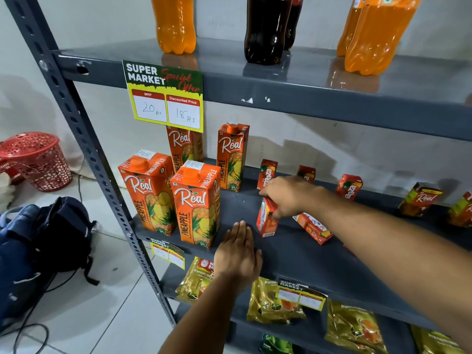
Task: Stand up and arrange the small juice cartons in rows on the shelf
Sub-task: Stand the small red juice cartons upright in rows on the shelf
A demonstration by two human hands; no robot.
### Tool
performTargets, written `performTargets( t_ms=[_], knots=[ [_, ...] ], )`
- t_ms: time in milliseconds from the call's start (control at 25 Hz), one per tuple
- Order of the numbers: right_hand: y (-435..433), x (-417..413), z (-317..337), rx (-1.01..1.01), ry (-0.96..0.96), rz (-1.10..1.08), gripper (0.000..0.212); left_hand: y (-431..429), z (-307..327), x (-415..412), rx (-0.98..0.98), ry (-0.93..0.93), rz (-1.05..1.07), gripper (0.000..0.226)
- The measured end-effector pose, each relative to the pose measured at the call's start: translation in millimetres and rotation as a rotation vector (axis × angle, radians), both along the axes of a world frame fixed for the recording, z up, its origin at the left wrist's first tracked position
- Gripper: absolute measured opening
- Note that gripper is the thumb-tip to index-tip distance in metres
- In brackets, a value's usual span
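Note:
My right hand [290, 195] grips the top of a small red juice carton [266, 219] that stands upright on the grey middle shelf [301, 254]. Just right of it another small carton [313, 227] lies on its side under my forearm. Three small red cartons stand along the back: one [266, 173], one partly hidden behind my hand [306, 172] and one [349, 186]. Two small green-and-red cartons [420, 199] [461, 209] stand tilted at the far right. My left hand [237, 254] rests flat on the shelf's front, fingers together, holding nothing.
Several tall orange pineapple juice cartons [196, 203] fill the shelf's left part. Soda bottles [267, 29] stand on the shelf above, where a price sign [164, 95] hangs. Gold tea packets [275, 300] lie on the shelf below. A blue backpack [43, 249] and red basket [38, 159] sit on the floor.

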State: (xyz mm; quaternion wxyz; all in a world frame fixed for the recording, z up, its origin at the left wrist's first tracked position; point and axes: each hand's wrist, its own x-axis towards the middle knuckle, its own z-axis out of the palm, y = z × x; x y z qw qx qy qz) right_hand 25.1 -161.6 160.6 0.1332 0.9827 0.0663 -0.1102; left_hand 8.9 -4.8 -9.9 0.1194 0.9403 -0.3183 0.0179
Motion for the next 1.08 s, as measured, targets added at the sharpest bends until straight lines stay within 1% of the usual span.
performTargets(
  t_ms=[80, 240, 360, 440, 480, 520, 560, 600, 640, 760, 800, 840, 920, 1000, 1080],
  knots=[
    [7.4, 1.1, -3.3, 0.059, -0.029, -0.154, 0.063, 0.5, -0.6, -0.2, -0.006, -0.001, -0.004, 0.068],
    [20.9, 2.5, -11.8, 0.088, -0.137, -0.448, 0.06, 0.6, 0.4, -0.5, -0.014, -0.001, -0.007, 0.07],
    [26.2, 6.3, -21.2, 0.126, -0.131, -0.585, 0.062, 0.8, -0.7, 0.0, -0.021, -0.034, -0.015, 0.071],
    [25.8, 8.2, -22.0, 0.139, -0.127, -0.595, 0.075, 1.3, -2.5, 0.7, -0.02, -0.047, -0.015, 0.071],
    [21.9, 7.8, -17.5, 0.184, -0.144, -0.597, 0.08, 1.1, -2.9, 1.0, -0.019, -0.055, -0.016, 0.071],
    [14.7, 5.9, -9.1, 0.262, -0.175, -0.611, 0.082, 1.0, -3.1, 1.4, -0.017, -0.065, -0.016, 0.071],
    [1.7, 2.6, -0.3, 0.332, -0.216, -0.627, 0.079, 0.7, -3.1, 1.5, -0.011, -0.07, -0.018, 0.073],
    [-14.6, -3.2, 6.9, 0.351, -0.22, -0.63, 0.074, 0.6, -2.8, 1.6, -0.002, -0.074, -0.02, 0.074],
    [-31.4, -11.2, 10.6, 0.327, -0.177, -0.643, 0.07, 0.7, -2.7, 1.7, 0.007, -0.078, -0.024, 0.074],
    [-69.5, -42.3, -6.2, 0.215, 0.091, -0.772, 0.07, 0.5, -1.3, 1.9, 0.032, -0.085, -0.019, 0.073],
    [-74.2, -52.1, -18.1, 0.184, 0.144, -0.807, 0.069, 1.0, -0.5, 2.0, 0.038, -0.085, -0.017, 0.074],
    [-77.7, -60.0, -30.8, 0.156, 0.157, -0.823, 0.07, 1.1, 0.2, 1.8, 0.042, -0.085, -0.018, 0.074],
    [-79.6, -71.5, -51.4, 0.132, 0.113, -0.828, 0.071, 2.1, 0.7, 0.9, 0.04, -0.084, -0.019, 0.076],
    [-80.2, -74.4, -63.1, 0.153, 0.032, -0.83, 0.063, 2.2, 1.1, -0.1, 0.034, -0.079, -0.015, 0.077],
    [-82.8, -73.4, -58.9, 0.181, -0.034, -0.811, 0.052, 1.9, 1.3, -0.5, 0.026, -0.074, -0.015, 0.08]
  ],
)
